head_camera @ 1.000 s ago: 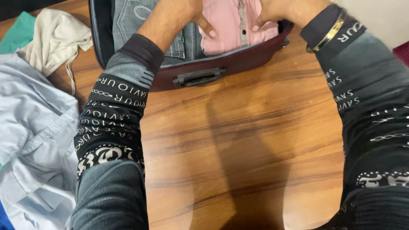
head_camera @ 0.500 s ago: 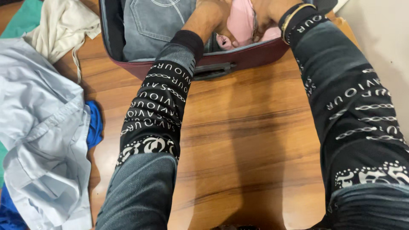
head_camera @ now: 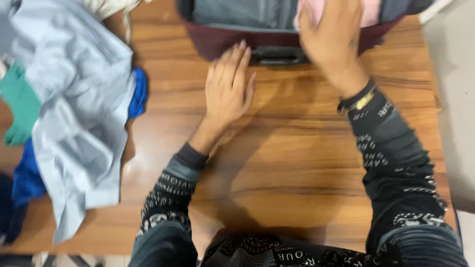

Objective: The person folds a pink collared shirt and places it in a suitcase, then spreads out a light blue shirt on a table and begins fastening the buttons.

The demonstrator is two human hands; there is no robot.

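The left hand [head_camera: 228, 81] lies flat and open on the wooden surface [head_camera: 297, 158], its fingers stretched forward so that the tips touch the dark red side of the suitcase [head_camera: 222, 42], just beside the black handle [head_camera: 277, 54]; this grip holds nothing. The right hand [head_camera: 329, 34] is raised over the front edge of the suitcase, with fingers spread apart, above the pink shirt [head_camera: 368, 12] that lies inside (the picture is blurred here, so I cannot tell if the fingers touch the cloth). A gold bracelet [head_camera: 361, 101] sits on the right wrist, at the end of a dark patterned sleeve [head_camera: 396, 163]. The suitcase stands open at the far edge of the surface, and grey jeans [head_camera: 242, 12] fill its left part, next to the pink shirt. At the left side of the surface, well apart from both hands, there is a loose heap of clothes: a light blue shirt [head_camera: 74, 109] on top, a blue garment [head_camera: 138, 94] under its edge, and a green one [head_camera: 17, 106] at the far left.
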